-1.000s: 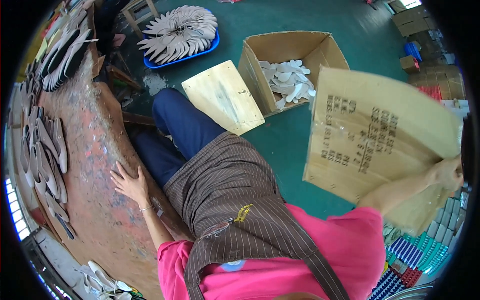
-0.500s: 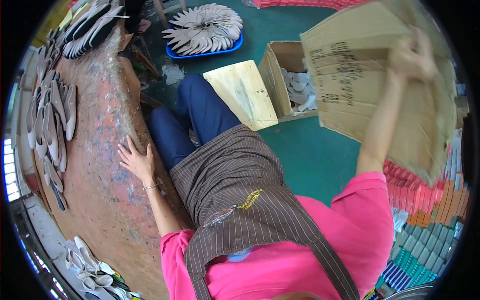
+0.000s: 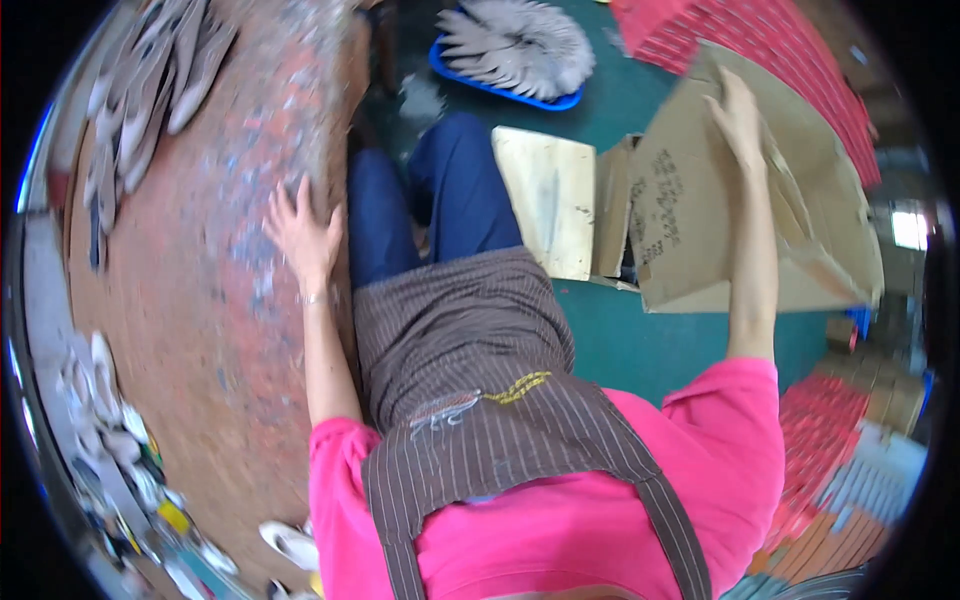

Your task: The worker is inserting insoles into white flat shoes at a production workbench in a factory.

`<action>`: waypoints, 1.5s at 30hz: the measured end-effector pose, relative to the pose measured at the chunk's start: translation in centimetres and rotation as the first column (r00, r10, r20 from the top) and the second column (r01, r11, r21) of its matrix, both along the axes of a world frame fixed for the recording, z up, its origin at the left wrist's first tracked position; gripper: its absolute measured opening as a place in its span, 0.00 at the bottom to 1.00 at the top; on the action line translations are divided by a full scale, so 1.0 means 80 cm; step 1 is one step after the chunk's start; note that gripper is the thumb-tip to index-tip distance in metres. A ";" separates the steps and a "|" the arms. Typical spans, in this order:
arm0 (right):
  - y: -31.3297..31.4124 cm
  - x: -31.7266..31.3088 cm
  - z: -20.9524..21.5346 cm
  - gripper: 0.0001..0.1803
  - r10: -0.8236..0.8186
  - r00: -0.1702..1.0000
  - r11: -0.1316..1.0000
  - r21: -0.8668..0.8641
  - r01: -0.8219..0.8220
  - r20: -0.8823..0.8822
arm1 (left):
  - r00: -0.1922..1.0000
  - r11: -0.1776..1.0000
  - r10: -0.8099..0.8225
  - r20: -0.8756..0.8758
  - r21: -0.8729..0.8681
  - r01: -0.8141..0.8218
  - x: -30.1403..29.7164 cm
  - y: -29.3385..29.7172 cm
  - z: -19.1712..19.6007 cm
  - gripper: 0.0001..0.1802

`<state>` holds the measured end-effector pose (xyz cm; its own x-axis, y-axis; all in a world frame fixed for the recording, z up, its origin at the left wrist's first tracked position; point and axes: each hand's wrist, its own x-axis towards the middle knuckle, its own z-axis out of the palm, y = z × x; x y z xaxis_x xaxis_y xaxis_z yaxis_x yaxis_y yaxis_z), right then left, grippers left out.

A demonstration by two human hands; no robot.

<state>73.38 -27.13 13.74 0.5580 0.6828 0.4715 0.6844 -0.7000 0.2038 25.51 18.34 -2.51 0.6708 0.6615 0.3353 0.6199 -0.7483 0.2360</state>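
My left hand (image 3: 306, 238) lies flat with its fingers spread on the worn reddish-brown workbench (image 3: 215, 300). On my right, a large brown cardboard box (image 3: 690, 170) with dark printing stands tilted, close against a smaller open carton (image 3: 611, 205). My right hand (image 3: 740, 122) rests against the big box's upper part, fingers stretched out and thumb apart, not closed round it. Most of the inside of the smaller carton is hidden behind the large one. Beside that carton is a pale wooden board (image 3: 545, 200), just past my knees.
A blue tray (image 3: 505, 92) holds many pale shoe parts in a ring on the green floor. Beige shoes (image 3: 140, 110) lie along the bench's far left. Red-wrapped stacks (image 3: 740, 50) stand at the back right. More shoes (image 3: 100, 400) lie at the lower left.
The large cardboard box has come down and turned beside the smaller carton, now covering most of its opening. My right hand has gone from gripping it to lying against it. The view has shifted.
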 end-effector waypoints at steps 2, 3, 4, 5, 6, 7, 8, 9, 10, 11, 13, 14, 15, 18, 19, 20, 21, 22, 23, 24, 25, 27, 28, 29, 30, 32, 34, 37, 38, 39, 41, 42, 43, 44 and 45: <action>0.016 -0.052 0.000 0.27 0.081 0.996 0.991 0.102 -0.083 0.024 | 1.000 1.000 0.001 -0.003 0.031 -0.001 0.000 0.001 0.005 0.40; 0.033 -0.089 0.001 0.25 0.099 0.993 0.989 0.105 -0.105 0.062 | 1.000 0.999 0.015 -0.005 0.042 -0.014 0.000 0.003 0.000 0.40; 0.035 -0.114 -0.009 0.23 0.095 0.989 0.987 0.115 -0.108 0.116 | 0.999 0.999 0.028 -0.017 0.043 -0.027 0.005 0.003 0.000 0.40; 0.033 -0.138 -0.030 0.23 0.062 0.988 0.990 0.116 -0.079 0.144 | 1.000 1.000 -0.002 0.024 0.028 0.002 0.011 0.004 -0.007 0.40; 0.037 -0.160 -0.055 0.23 0.081 0.991 0.989 0.117 -0.094 0.111 | 0.999 1.000 -0.005 0.043 0.009 0.005 0.016 0.003 -0.014 0.40; 0.052 -0.184 -0.094 0.22 0.133 0.991 0.985 0.117 -0.130 -0.020 | 1.000 1.000 0.021 0.022 0.020 -0.021 0.002 0.006 -0.013 0.41; 0.056 -0.207 -0.123 0.22 0.155 0.979 0.985 0.100 -0.143 -0.130 | 1.000 1.000 0.019 0.022 0.014 -0.019 0.000 0.006 -0.016 0.41; 0.063 -0.224 -0.157 0.22 0.177 0.949 0.979 0.145 -0.142 -0.263 | 1.000 1.000 0.027 -0.004 0.013 -0.027 -0.005 0.009 -0.016 0.41; 0.067 -0.235 -0.190 0.23 0.192 0.904 0.974 0.185 -0.129 -0.383 | 1.000 1.000 0.020 0.008 0.019 -0.020 -0.004 0.011 -0.016 0.41; 0.071 -0.243 -0.219 0.24 0.127 0.841 0.987 0.152 -0.055 -0.525 | 1.000 1.000 0.012 0.022 0.026 -0.012 -0.003 0.011 -0.015 0.41; 0.079 -0.242 -0.285 0.26 0.058 0.742 0.994 0.110 0.021 -0.667 | 1.000 0.999 0.017 -0.011 0.045 -0.016 -0.004 0.016 -0.015 0.42; 0.076 -0.232 -0.321 0.29 0.037 0.705 0.991 0.114 0.062 -0.708 | 1.000 0.998 0.013 -0.020 0.056 -0.012 0.001 0.015 -0.016 0.42; 0.076 -0.224 -0.349 0.32 0.023 0.666 0.988 0.120 0.101 -0.746 | 1.000 0.998 0.009 -0.020 0.057 -0.007 0.006 0.013 -0.016 0.42; 0.101 -0.214 -0.399 0.37 -0.168 0.660 0.967 0.007 0.254 -0.732 | 1.000 1.000 -0.003 -0.026 0.027 0.004 0.007 0.013 -0.012 0.42; 0.108 -0.216 -0.412 0.37 -0.162 0.650 0.969 0.006 0.248 -0.743 | 0.999 1.000 0.003 -0.041 0.030 -0.002 0.005 0.014 -0.009 0.42; 0.114 -0.220 -0.425 0.37 -0.196 0.684 0.959 0.008 0.282 -0.703 | 0.999 1.000 0.007 -0.049 0.010 -0.007 0.004 0.013 -0.007 0.42; 0.121 -0.226 -0.437 0.38 -0.226 0.714 0.950 0.012 0.312 -0.663 | 0.998 1.000 0.016 -0.059 -0.008 -0.016 0.002 0.011 -0.003 0.42; 0.127 -0.229 -0.450 0.38 -0.256 0.744 0.941 0.019 0.339 -0.618 | 0.997 1.000 0.028 -0.070 -0.007 -0.029 0.002 0.011 -0.002 0.42; 0.129 -0.235 -0.463 0.38 -0.272 0.766 0.926 0.058 0.373 -0.582 | 0.998 1.000 0.016 -0.065 -0.024 -0.018 0.004 0.011 -0.001 0.41; 0.139 -0.241 -0.463 0.38 -0.248 0.762 0.934 0.059 0.351 -0.598 | 0.998 0.999 0.016 -0.068 -0.033 -0.019 -0.001 0.012 0.000 0.41; 0.144 -0.249 -0.462 0.37 -0.290 0.768 0.921 0.053 0.387 -0.571 | 0.997 0.999 0.029 -0.076 -0.038 -0.032 -0.001 0.011 0.002 0.41; 0.154 -0.261 -0.460 0.37 -0.327 0.767 0.910 0.035 0.414 -0.552 | 0.993 0.998 0.052 -0.102 -0.038 -0.056 -0.004 0.011 0.002 0.41; 0.157 -0.265 -0.461 0.36 -0.326 0.779 0.910 0.047 0.413 -0.536 | 0.993 0.998 0.052 -0.111 -0.042 -0.057 -0.005 0.009 -0.001 0.41; 0.159 -0.269 -0.464 0.36 -0.326 0.791 0.909 0.060 0.413 -0.518 | 0.991 0.996 0.059 -0.119 -0.052 -0.066 -0.010 0.012 -0.003 0.41; 0.161 -0.272 -0.465 0.36 -0.321 0.790 0.913 0.050 0.404 -0.523 | 0.989 0.995 0.069 -0.128 -0.058 -0.076 -0.012 0.013 -0.004 0.41; 0.162 -0.277 -0.470 0.35 -0.339 0.794 0.908 0.046 0.417 -0.504 | 0.987 0.995 0.071 -0.146 -0.057 -0.080 -0.014 0.014 -0.004 0.41; 0.158 -0.275 -0.473 0.36 -0.346 0.781 0.911 0.013 0.412 -0.520 | 0.985 0.994 0.078 -0.152 -0.067 -0.089 -0.011 0.014 -0.001 0.40; 0.158 -0.273 -0.474 0.37 -0.356 0.764 0.911 -0.018 0.412 -0.538 | 0.978 0.994 0.085 -0.192 -0.052 -0.097 -0.008 0.013 0.003 0.40; 0.159 -0.274 -0.473 0.37 -0.357 0.762 0.910 -0.018 0.414 -0.541 | 0.977 0.994 0.085 -0.197 -0.054 -0.097 -0.007 0.015 0.003 0.40; 0.161 -0.274 -0.471 0.37 -0.354 0.760 0.912 -0.022 0.410 -0.545 | 0.977 0.994 0.089 -0.194 -0.051 -0.101 -0.007 0.014 0.005 0.40; 0.163 -0.274 -0.468 0.37 -0.350 0.750 0.908 -0.007 0.419 -0.561 | 0.980 0.994 0.086 -0.182 -0.046 -0.096 -0.009 0.014 0.005 0.40; 0.165 -0.275 -0.468 0.37 -0.343 0.749 0.910 -0.003 0.415 -0.567 | 0.978 0.994 0.091 -0.186 -0.039 -0.100 -0.009 0.014 0.005 0.40; 0.163 -0.275 -0.469 0.37 -0.357 0.750 0.908 -0.020 0.418 -0.557 | 0.976 0.993 0.096 -0.196 -0.045 -0.106 -0.008 0.013 0.006 0.40; 0.162 -0.276 -0.469 0.37 -0.368 0.751 0.907 -0.035 0.420 -0.548 | 0.973 0.992 0.101 -0.205 -0.049 -0.114 -0.008 0.013 0.006 0.40; 0.159 -0.273 -0.471 0.37 -0.354 0.780 0.917 -0.028 0.398 -0.516 | 0.977 0.993 0.092 -0.192 -0.051 -0.103 -0.008 0.013 0.004 0.40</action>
